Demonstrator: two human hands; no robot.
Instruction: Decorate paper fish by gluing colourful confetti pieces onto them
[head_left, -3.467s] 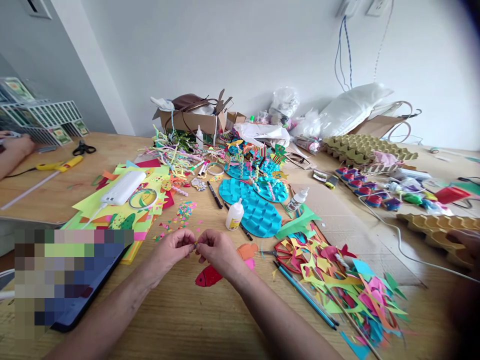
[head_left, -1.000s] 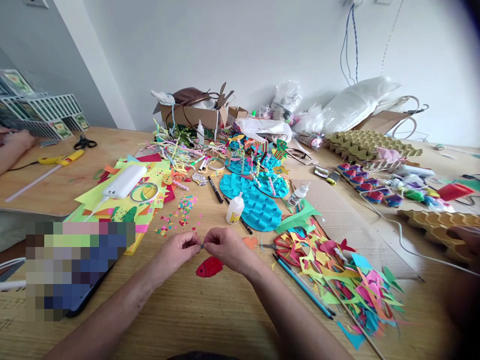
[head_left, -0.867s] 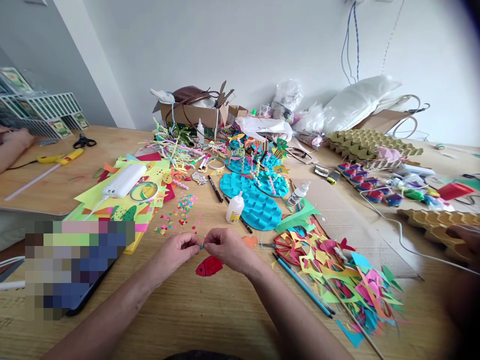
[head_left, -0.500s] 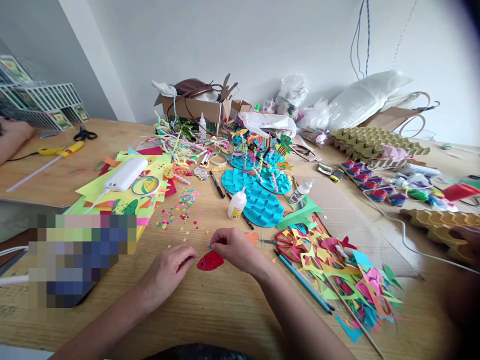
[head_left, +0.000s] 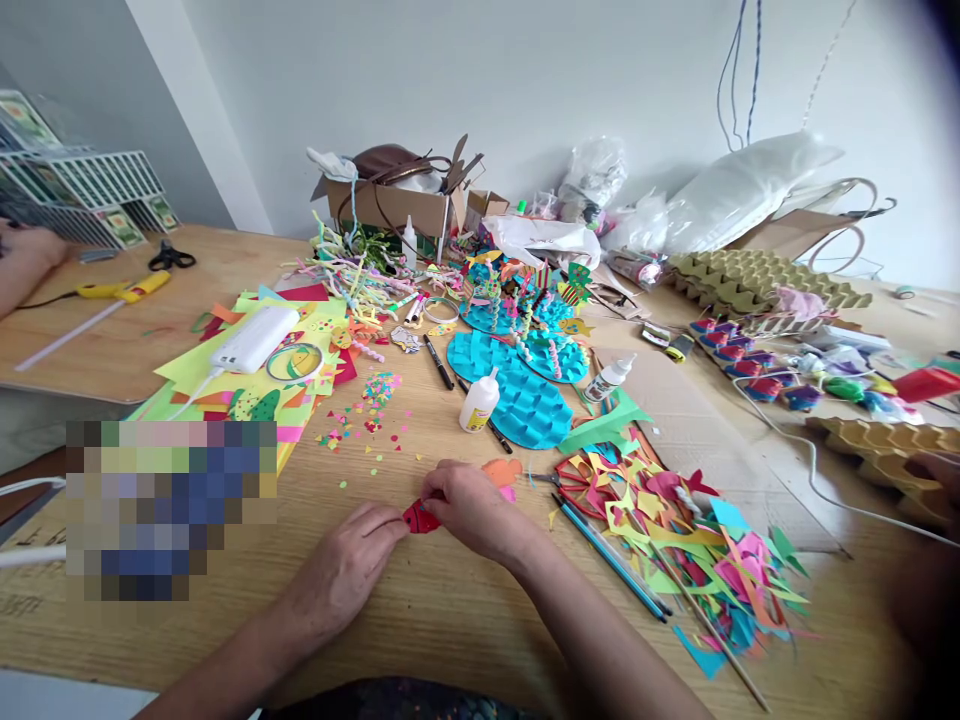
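Note:
A small red paper fish (head_left: 421, 519) with a dark eye and a dark line behind its head lies on the table in front of me. My left hand (head_left: 358, 560) has its fingers together, their tips at the fish's head edge. Over the fish's back and tail, my right hand (head_left: 469, 512) is closed in a pinch and covers part of it. A tiny blue spot shows by the right fingertips; whether they hold anything is hidden. Beyond the hands stands a white glue bottle (head_left: 479, 402). An orange paper cutout (head_left: 501, 472) lies just past my right hand.
Small paper confetti (head_left: 381, 388) is scattered ahead. Blue painted egg-carton board (head_left: 514, 392) lies behind the glue. Paper scraps (head_left: 720, 545), blue pens (head_left: 611, 555) and a wooden stick (head_left: 709, 630) are to the right. Other people's hands (head_left: 30, 262) show at the left and right edges.
My left hand has moved right to the fish's head. My right hand has come down over the fish, covering more of it. The view has shifted slightly.

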